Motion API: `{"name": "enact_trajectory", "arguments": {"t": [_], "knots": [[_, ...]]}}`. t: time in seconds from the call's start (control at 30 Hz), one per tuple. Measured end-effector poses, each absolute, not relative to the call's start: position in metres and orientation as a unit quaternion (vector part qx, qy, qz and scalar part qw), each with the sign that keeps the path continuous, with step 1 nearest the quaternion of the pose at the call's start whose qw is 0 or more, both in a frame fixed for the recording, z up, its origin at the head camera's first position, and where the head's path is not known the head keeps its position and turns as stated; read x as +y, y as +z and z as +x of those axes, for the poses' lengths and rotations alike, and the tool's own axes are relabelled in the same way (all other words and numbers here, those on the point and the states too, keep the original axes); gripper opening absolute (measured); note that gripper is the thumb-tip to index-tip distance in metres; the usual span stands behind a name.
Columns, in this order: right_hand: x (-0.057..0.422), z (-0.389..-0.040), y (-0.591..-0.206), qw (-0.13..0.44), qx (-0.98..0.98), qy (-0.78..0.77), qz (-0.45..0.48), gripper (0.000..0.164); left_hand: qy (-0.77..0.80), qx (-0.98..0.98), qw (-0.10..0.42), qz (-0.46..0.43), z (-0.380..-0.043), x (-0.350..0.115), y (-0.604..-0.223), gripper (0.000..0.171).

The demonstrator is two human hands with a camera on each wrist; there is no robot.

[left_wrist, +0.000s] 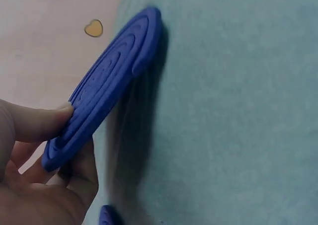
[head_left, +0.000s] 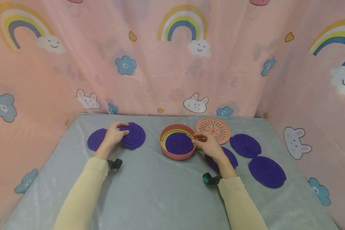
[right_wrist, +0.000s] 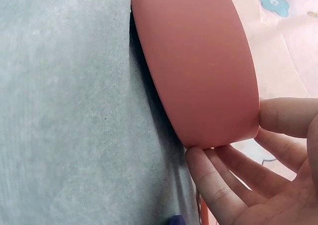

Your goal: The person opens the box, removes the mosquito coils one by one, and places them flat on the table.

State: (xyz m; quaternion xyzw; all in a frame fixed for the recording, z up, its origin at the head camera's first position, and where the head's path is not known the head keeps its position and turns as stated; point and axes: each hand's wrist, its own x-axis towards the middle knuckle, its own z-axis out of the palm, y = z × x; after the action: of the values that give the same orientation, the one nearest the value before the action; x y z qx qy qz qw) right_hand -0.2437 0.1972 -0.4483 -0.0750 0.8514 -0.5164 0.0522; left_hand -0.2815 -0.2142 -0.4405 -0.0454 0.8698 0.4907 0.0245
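My left hand [head_left: 112, 135] pinches a purple spiral mosquito coil [head_left: 134, 136] by its edge. In the left wrist view the thumb [left_wrist: 57, 119] lies on the coil's ridged face, fingers behind, and the disc tilts up over the table. A round pink mosquito coil box [head_left: 176, 157] stands at mid-table, with a yellow ring inside and another purple coil [head_left: 179, 143] lying in it. At the box's right side my right hand [head_left: 210, 147] holds the rim, thumb [right_wrist: 288, 116] at the top edge and fingers against the outer wall.
A slotted orange-pink lid [head_left: 223, 133] lies behind my right hand. Purple coils [head_left: 245, 145] are spread on the right, one partly under my right wrist. Another coil [head_left: 95, 140] lies left of my left hand. A patterned pink curtain [head_left: 149, 86] encloses the grey table [head_left: 161, 198].
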Motion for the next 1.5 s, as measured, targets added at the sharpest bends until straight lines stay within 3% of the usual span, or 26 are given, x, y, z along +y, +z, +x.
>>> {"name": "enact_trajectory", "arguments": {"t": [0.27,0.67,1.0,1.5], "knots": [[0.197,-0.244,-0.448,0.051,0.854,-0.513,-0.069,0.038,0.479,0.872,0.07,-0.069,-0.292,-0.214,-0.448,0.041],[0.195,-0.244,-0.447,0.051,0.855,-0.512,-0.069,0.038,0.34,0.94,0.032,0.0,-0.291,-0.206,-0.44,0.043],[0.197,-0.245,-0.449,0.052,0.854,-0.513,-0.072,0.039,0.354,0.934,0.018,0.05,-0.282,-0.186,-0.412,0.043],[0.196,-0.244,-0.447,0.052,0.853,-0.515,-0.071,0.039,0.378,0.913,-0.047,0.145,-0.263,-0.133,-0.382,0.035]]}}
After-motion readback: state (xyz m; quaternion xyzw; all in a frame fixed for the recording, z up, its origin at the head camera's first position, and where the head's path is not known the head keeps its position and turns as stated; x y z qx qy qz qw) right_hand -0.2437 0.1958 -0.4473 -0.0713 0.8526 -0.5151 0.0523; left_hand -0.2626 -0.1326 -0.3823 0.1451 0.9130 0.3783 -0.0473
